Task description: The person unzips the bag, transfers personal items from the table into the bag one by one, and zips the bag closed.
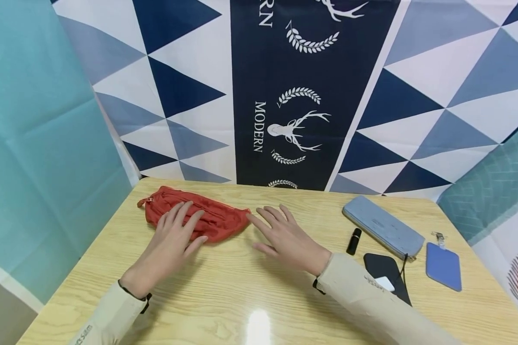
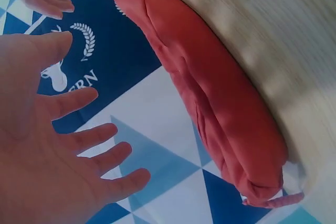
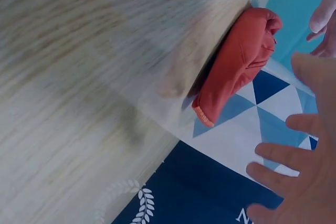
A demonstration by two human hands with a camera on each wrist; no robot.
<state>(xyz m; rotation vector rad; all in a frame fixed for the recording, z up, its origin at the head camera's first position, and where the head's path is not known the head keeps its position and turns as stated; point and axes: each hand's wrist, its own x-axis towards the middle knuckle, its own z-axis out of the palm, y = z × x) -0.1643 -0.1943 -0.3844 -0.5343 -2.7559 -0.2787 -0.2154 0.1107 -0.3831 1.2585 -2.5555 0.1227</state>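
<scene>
A soft red zippered pouch lies crumpled on the left half of the wooden table, its zip pull at the left end. My left hand hovers over its near side with the fingers spread; the left wrist view shows a gap between this hand and the pouch. Close to the pouch's right end is my right hand, fingers apart and holding nothing. In the right wrist view that hand stays clear of the pouch. Part of the pouch is hidden behind my left fingers in the head view.
On the right of the table lie a blue-grey zippered case, a small black tube, a black flat item with a white piece on it, and a blue card holder. Patterned cloth hangs behind.
</scene>
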